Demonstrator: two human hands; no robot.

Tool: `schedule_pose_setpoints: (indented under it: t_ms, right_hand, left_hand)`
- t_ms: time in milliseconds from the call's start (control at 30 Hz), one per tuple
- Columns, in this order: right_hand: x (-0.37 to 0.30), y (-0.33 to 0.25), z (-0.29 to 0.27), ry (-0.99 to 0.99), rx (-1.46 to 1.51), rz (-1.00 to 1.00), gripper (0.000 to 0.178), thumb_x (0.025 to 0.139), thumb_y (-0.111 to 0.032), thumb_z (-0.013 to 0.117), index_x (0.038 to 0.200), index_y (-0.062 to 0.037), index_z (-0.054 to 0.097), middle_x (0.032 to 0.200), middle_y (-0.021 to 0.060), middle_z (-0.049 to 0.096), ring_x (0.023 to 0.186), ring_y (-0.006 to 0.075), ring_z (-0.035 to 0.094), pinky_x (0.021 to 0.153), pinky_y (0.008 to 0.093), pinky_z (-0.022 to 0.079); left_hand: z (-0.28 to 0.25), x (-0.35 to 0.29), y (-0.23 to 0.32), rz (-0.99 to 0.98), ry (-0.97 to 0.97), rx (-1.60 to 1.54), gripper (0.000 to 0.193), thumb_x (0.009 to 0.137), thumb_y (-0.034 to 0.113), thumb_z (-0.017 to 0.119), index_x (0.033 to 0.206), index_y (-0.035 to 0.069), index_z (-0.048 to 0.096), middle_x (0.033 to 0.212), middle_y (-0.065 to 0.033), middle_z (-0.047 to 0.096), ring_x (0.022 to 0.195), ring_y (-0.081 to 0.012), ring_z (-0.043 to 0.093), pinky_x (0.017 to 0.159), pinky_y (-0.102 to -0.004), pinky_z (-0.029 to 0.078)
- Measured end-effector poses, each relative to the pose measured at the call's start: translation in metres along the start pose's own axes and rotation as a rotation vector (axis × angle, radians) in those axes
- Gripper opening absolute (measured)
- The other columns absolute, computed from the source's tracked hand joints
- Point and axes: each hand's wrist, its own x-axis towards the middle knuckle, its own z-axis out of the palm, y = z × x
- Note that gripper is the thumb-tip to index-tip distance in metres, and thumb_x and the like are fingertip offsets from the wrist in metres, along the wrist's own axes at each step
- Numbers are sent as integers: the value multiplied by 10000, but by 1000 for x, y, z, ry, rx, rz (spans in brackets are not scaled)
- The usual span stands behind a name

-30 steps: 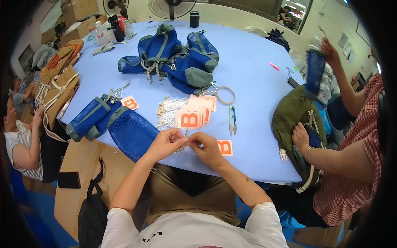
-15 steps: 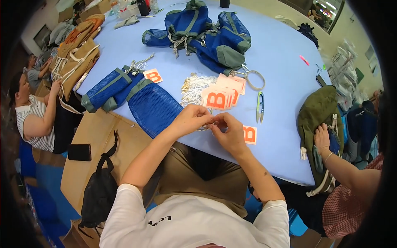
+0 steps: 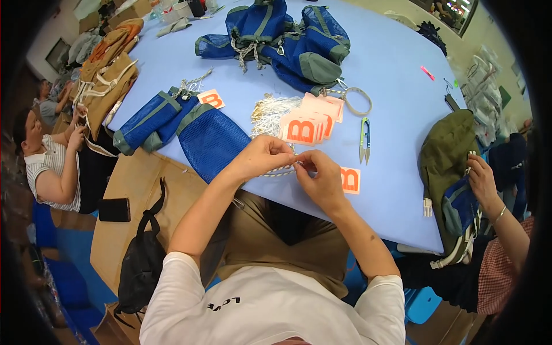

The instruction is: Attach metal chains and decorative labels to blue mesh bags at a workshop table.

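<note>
Over the table's near edge, my left hand [image 3: 261, 159] and my right hand [image 3: 322, 179] meet with thumbs and forefingers pinched together. Between them runs a speckled drawstring cord [image 3: 280, 171], gripped at the fingertips; any finer piece there is too small to make out. The cord lies beside a blue mesh drawstring bag [image 3: 211, 144] with a grey-green band, left of my left wrist. Just beyond my fingers is a stack of pale cards [image 3: 302, 131] with orange print, next to a heap of white strings [image 3: 270, 118]. One more card [image 3: 350, 180] lies by my right hand.
Thread snips [image 3: 365, 141] and a tape roll [image 3: 359, 101] lie right of the cards. Blue mesh bags [image 3: 287, 43] are piled at the far side, with others [image 3: 149, 121] at left. A co-worker's hand [image 3: 482, 175] holds a green bag [image 3: 445, 149] at right.
My hands stay pinched together, with only slight finger movement, and more cord shows below them. The co-worker's hand at right has moved outward along the green bag. The whole view has shifted slightly.
</note>
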Motion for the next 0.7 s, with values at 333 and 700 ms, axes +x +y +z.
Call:
schedule_pose_setpoints:
  t_ms: [333,700]
  right_hand:
    - [0,0,-1,-5,-24,-45,127,765,-45,642,871,-15,578,774,121,589,694,259,589,612,339,472]
    - [0,-2,3,44,-280,-320,140,741,-11,618,866,-38,561,756,111,569,725,283,553,624,377,465]
  left_hand:
    - [0,-4,3,-15,18,-14,92,798,67,649,838,-15,661,746,-33,643,659,-53,569,587,-178,442]
    - [-1,-5,0,-30,60,-55,88,775,24,617,822,-32,666,757,-76,657,685,-83,595,639,-196,477]
